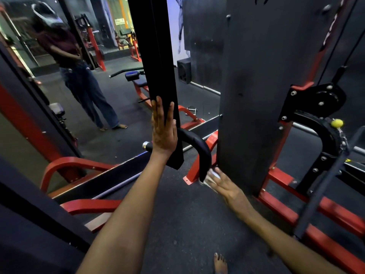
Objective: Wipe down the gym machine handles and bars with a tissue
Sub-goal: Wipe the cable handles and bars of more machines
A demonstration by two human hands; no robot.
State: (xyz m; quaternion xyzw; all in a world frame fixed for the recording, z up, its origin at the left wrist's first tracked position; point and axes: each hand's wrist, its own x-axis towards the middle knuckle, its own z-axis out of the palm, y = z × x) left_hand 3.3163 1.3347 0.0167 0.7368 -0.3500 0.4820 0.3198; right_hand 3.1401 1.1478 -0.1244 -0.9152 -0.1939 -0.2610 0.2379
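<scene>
- A bare foot (pixel 220 263) is seen at the near edge, standing on a dark, speckled rubber floor (pixel 183 224) that lies open between the two forearms.
- At the near left, curved red steel legs (pixel 65 167) are set beside a long black beam (pixel 110 179) running far and right.
- At the right, a red base rail (pixel 280 206) is bolted along the floor under a broad matt black panel (pixel 262 86).
- The right hand (pixel 225 184) is laid with straight, spread fingers over a white tissue (pixel 212 176), which is pressed against the lower end of a curved black padded handle (pixel 199 151), just left of the panel's bottom corner.
- The left hand (pixel 164 129) is held flat, fingers straight and together, against a smooth black upright post (pixel 158 56); nothing is gripped.
- A chrome cap (pixel 146 145) is shown just left of the left wrist.
- On the far right, a black pulley bracket (pixel 324 99) with silver bolts, a cable (pixel 353 42) and a small yellow ball (pixel 337 123) on a chain are seen.
- On the far left, a mirror (pixel 49 95) reflects the person, red benches and a white sign; its writing cannot be read.
</scene>
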